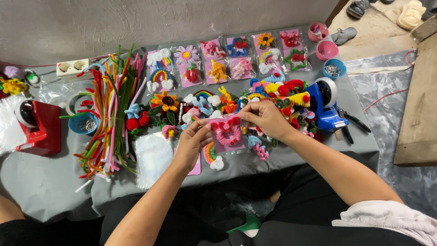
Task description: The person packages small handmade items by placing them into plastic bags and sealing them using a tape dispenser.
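Heart charm [229,132], pink fuzzy wire w/ red pompoms, in clear bag on pink card, held just above grey cloth [45,182] at centre, between both hands.

Far left: red tape dispenser [38,125], blue bowl [83,124] of metal rings beside it. Then pipe cleaners [109,118], loose multicolour heap, ends fanned toward table edge. Stack of clear bags [152,157] just right of heap.

Left hand [191,146]: thumb + fingers pinching charm's left edge, other fingers curled under. Rainbow charm [212,156] just below it, nr table edge.

Right hand [266,118]: fingertips pressed together, pinching top right corner of bag; wrist over pile of loose charms [277,98].

Back row: bagged charms [236,57] laid flat, side by side. Right: blue tape dispenser [325,105], pliers [353,123] nr it, small bowls behind.

Risks, as judged: grip only at edges, so bag could slip or twist and charm slide off card. Right forearm close over loose pile; a sweep could knock pieces off front edge. Rainbow charm nr edge likely to drop if nudged by left wrist. Bag stack slick, prone to sliding.
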